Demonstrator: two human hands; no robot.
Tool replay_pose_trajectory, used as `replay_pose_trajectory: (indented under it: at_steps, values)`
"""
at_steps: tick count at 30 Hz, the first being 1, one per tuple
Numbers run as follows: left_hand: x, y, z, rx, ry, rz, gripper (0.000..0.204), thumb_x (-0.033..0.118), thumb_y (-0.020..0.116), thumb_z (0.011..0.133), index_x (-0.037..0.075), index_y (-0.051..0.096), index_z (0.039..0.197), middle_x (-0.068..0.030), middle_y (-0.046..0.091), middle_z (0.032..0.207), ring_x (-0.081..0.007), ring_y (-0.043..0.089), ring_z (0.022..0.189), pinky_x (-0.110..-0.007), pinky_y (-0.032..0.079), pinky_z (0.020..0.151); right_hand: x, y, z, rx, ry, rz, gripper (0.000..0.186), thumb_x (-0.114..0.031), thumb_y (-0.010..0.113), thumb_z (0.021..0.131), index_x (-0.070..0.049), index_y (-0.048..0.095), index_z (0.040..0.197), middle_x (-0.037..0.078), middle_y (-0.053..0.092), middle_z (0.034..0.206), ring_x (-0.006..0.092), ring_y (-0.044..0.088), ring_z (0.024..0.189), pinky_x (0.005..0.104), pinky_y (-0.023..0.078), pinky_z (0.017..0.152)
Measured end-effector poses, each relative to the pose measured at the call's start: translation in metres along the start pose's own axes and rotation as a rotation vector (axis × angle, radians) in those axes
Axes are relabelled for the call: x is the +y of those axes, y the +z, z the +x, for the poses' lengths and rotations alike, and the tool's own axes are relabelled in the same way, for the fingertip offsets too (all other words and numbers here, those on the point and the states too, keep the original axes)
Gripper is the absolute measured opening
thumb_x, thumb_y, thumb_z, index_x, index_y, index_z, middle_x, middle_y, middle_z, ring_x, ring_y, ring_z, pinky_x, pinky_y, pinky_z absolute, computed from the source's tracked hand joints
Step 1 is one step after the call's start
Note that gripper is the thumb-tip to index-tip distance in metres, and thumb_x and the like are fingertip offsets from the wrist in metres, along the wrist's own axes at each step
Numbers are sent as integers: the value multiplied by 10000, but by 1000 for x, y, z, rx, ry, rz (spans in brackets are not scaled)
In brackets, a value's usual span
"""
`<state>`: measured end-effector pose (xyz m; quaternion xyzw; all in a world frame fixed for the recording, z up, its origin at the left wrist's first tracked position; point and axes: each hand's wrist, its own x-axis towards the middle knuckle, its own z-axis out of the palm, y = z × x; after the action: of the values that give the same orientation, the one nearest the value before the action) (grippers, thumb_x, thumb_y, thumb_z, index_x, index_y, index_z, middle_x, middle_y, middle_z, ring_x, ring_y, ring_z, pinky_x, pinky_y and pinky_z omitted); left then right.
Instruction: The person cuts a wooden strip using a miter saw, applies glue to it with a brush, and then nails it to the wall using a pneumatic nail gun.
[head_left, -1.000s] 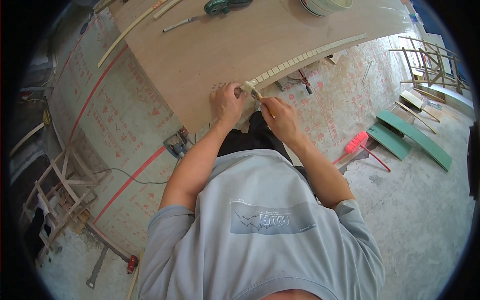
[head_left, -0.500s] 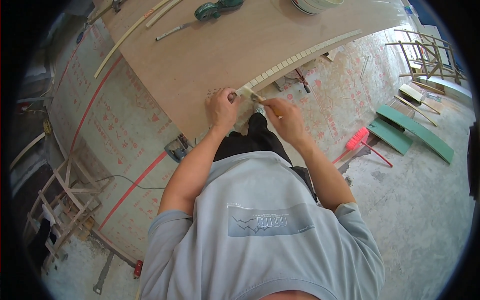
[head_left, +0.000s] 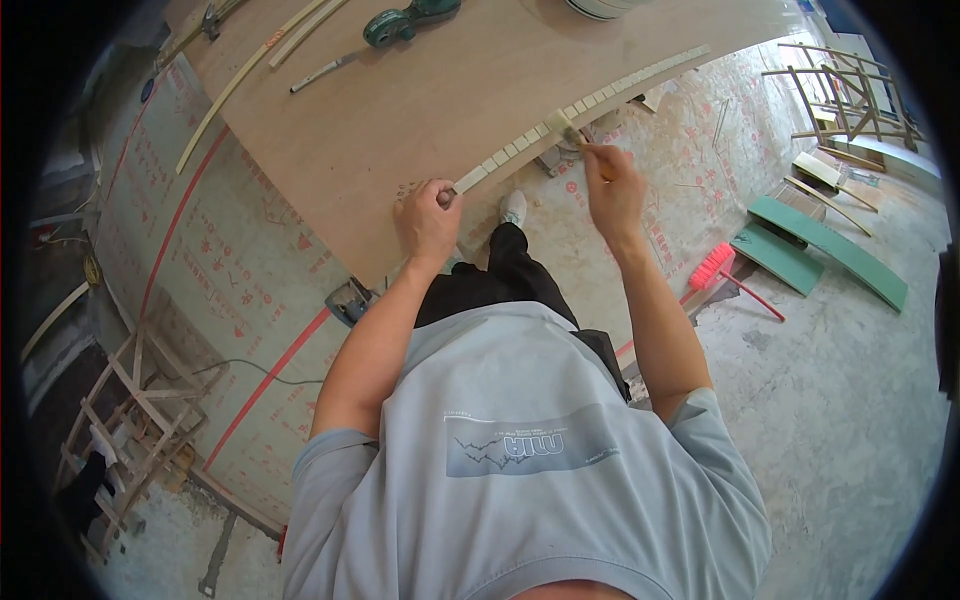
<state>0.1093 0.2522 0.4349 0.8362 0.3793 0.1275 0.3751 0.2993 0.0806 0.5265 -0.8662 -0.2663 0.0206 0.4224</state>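
Observation:
A long pale strip, cut into short segments by crosswise grooves, lies along the near edge of the brown board table. At its near left end, my left hand is closed, thumb and fingers gripping the tip. My right hand is closed round the handle of a flat paintbrush. The pale bristles rest on the strip about midway along it. Just what the bristles carry is too small to tell.
On the board table lie a green power tool, a marker pen and thin wooden strips. A pale bucket stands at the far edge. On the floor to the right are a pink broom and green boards.
My right hand has swept the brush away to the right along the strip, from close beside my left hand to its middle. My left hand stays at the strip's end.

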Motion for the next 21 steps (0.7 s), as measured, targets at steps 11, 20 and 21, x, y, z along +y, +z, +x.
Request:
replay_pose_trajectory:
  at_steps: [11, 20, 21]
  values:
    - [1, 1, 1, 29, -3, -38, 198, 188, 769, 763, 92, 722, 930, -21, 688, 805, -229, 661, 788, -393, 455, 743, 18, 18, -14, -262, 43, 35, 167, -120, 636, 938, -22, 699, 1057, 124, 726, 861, 203, 672, 677, 332, 532, 636]
    - [-3, 4, 1, 35, 10, -41, 215, 158, 768, 759, 47, 729, 938, -35, 672, 770, -191, 645, 712, -342, 507, 701, 39, -38, 18, -95, 105, 138, 173, -87, 633, 948, -23, 695, 1097, 97, 689, 843, 180, 650, 708, 294, 501, 648]
    - [-3, 3, 0, 49, 15, -38, 211, 148, 770, 757, 44, 728, 936, -37, 670, 762, -186, 644, 700, -336, 508, 694, 40, -40, 17, -93, 105, 137, 173, -87, 633, 948, -23, 695, 1097, 97, 689, 843, 180, 650, 708, 294, 501, 648]
